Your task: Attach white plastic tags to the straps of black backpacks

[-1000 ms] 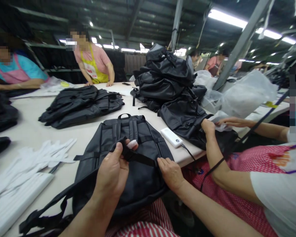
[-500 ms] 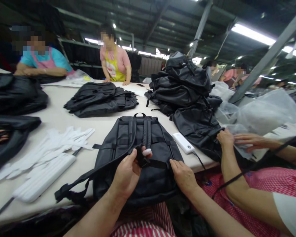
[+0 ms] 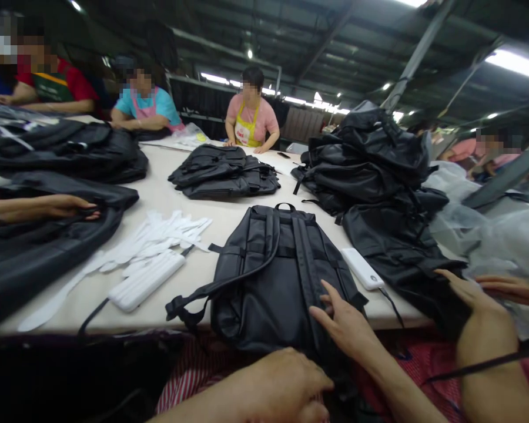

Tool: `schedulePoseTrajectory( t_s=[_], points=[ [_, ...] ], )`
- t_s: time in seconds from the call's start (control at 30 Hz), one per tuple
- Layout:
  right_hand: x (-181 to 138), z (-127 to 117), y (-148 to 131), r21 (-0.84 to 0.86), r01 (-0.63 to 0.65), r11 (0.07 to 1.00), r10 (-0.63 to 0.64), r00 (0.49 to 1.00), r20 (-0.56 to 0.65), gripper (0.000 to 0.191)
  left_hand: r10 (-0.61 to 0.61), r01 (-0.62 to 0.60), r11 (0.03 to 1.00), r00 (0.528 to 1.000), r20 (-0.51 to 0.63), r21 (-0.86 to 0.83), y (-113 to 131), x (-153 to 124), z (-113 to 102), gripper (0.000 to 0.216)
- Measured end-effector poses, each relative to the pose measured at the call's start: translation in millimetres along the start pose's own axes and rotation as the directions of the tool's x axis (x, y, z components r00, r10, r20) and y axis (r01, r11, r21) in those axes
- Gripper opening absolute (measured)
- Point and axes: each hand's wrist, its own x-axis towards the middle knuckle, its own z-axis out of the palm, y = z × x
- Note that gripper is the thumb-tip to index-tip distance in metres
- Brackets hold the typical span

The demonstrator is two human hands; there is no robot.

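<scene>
A black backpack [image 3: 260,294] lies back side up on the table in front of me, its top loop pointing away. One shoulder strap [image 3: 306,264] runs straight down the back toward the near edge; the other is bent out to the left. My right hand [image 3: 346,323] is open over that straight strap, thumb and fingers apart; whether it touches cannot be made out. Below the table edge, at the bag's near end, my left hand [image 3: 286,379] has its fingers curled. What they hold is hidden behind the back of the hand.
White strips [image 3: 158,235] and a long white cable-fed box [image 3: 147,281] lie left, a white device [image 3: 362,268] right. A backpack stack [image 3: 370,158] rises at back right, a folded backpack [image 3: 224,173] behind. Co-workers' hands [image 3: 480,299] are close on my right, another [image 3: 70,207] left.
My left hand has come down from the middle of the backpack to below its near end. The strap folded up there now runs straight. My right hand has left the bag's side edge and opened.
</scene>
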Motion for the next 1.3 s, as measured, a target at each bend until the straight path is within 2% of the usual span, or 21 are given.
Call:
schedulePoseTrajectory(
  t_s=[0.03,0.07,0.1,0.13,0.17,0.23,0.3,0.33,0.4,0.5,0.53,0.6,0.67,0.7,0.77,0.83,0.9,0.97,1.17,1.23,1.3],
  points=[
    [0.4,9.1,0.6,-0.063,0.014,0.998,-0.016,1.0,-0.024,0.065,0.011,-0.009,1.0,0.999,-0.048,0.024,-1.4,-5.5,-6.4,0.029],
    [-0.2,16.0,2.4,-0.126,0.04,0.991,-0.047,0.998,-0.049,0.065,-0.003,0.012,0.998,0.989,-0.15,0.058,-4.3,-13.0,-14.5,0.029],
    [-1.7,20.1,4.5,-0.178,0.077,0.981,-0.089,0.994,-0.062,0.062,-0.037,0.069,0.993,0.956,-0.291,0.1,-9.4,-22.4,-23.7,0.032],
    [-3.6,21.0,6.3,-0.217,0.115,0.969,-0.131,0.99,-0.06,0.056,-0.083,0.164,0.976,0.891,-0.446,0.147,-16.7,-33.5,-33.4,0.034],
    [-5.2,19.1,7.1,-0.243,0.148,0.959,-0.164,0.985,-0.048,0.05,-0.125,0.286,0.938,0.806,-0.578,0.195,-26.0,-45.9,-42.9,0.035],
    [-5.1,9.7,3.6,-0.261,0.177,0.949,-0.186,0.982,-0.012,0.04,-0.165,0.524,0.808,0.641,-0.749,0.271,-48.4,-71.5,-58.7,0.037],
    [2.7,0.3,-7.7,-0.221,0.163,0.961,-0.163,0.986,0.021,0.038,-0.15,0.659,0.685,0.545,-0.825,0.311,-69.4,-92.6,-67.5,0.043],
    [9.9,-1.4,-15.9,-0.171,0.152,0.973,-0.148,0.988,0.036,0.039,-0.149,0.695,0.641,0.528,-0.836,0.325,-76.9,-99.6,-69.0,0.042],
    [29.7,4.6,-35.8,-0.008,0.134,0.991,-0.133,0.988,0.076,0.044,-0.184,0.715,0.608,0.55,-0.815,0.345,-82.9,-104.9,-67.2,0.033],
    [63.2,34.6,-67.0,0.325,0.002,0.946,-0.067,0.979,0.191,0.051,-0.28,0.68,0.664,0.611,-0.741,0.31,-70.3,-97.7,-57.3,0.023],
    [72.5,46.7,-76.2,0.446,-0.097,0.89,-0.011,0.972,0.234,0.048,-0.303,0.664,0.695,0.618,-0.726,0.276,-62.8,-94.4,-53.4,0.024],
    [85.6,67.4,-91.4,0.665,-0.26,0.7,0.067,0.951,0.301,0.037,-0.327,0.595,0.782,0.644,-0.692,0.184,-48.3,-91.0,-46.1,0.026],
    [91.7,77.8,-102.0,0.79,-0.317,0.524,0.094,0.944,0.317,0.025,-0.369,0.48,0.877,0.674,-0.64,0.0,-39.6,-93.7,-40.4,0.028],
    [93.0,78.2,-105.7,0.829,-0.315,0.462,0.088,0.946,0.311,0.021,-0.417,0.422,0.894,0.668,-0.616,-0.148,-38.3,-97.1,-38.1,0.03],
    [94.1,71.3,-111.4,0.893,-0.293,0.34,0.047,0.954,0.295,0.019,-0.548,0.314,0.829,0.621,-0.56,-0.463,-41.2,-106.3,-34.3,0.033],
    [95.2,58.5,-116.1,0.948,-0.27,0.166,0.005,0.962,0.273,0.018,-0.639,0.22,0.716,0.588,-0.496,-0.662,-47.1,-114.6,-30.7,0.037],
    [97.0,45.2,-121.6,0.97,-0.243,0.031,0.001,0.97,0.243,0.016,-0.631,0.167,0.688,0.619,-0.468,-0.706,-50.6,-118.9,-27.2,0.04],
    [99.6,34.6,-128.0,0.975,-0.223,-0.009,0.031,0.974,0.223,0.014,-0.577,0.143,0.73,0.653,-0.49,-0.669,-48.7,-118.2,-24.5,0.039],
    [103.0,20.4,-142.3,0.986,-0.161,-0.031,0.14,0.976,0.164,0.004,-0.456,0.082,0.817,0.699,-0.551,-0.571,-31.2,-105.5,-19.6,0.045],
    [92.4,23.2,-144.7,0.978,-0.198,-0.057,0.109,0.973,0.204,0.005,-0.396,0.045,0.849,0.714,-0.578,-0.527,-30.2,-102.0,-17.3,0.035],
    [72.3,30.6,-146.3,0.952,-0.303,-0.038,-0.026,0.953,0.303,0.017,-0.381,0.016,0.845,0.719,-0.582,-0.534,-31.3,-98.9,-14.8,0.026]
  ],
)
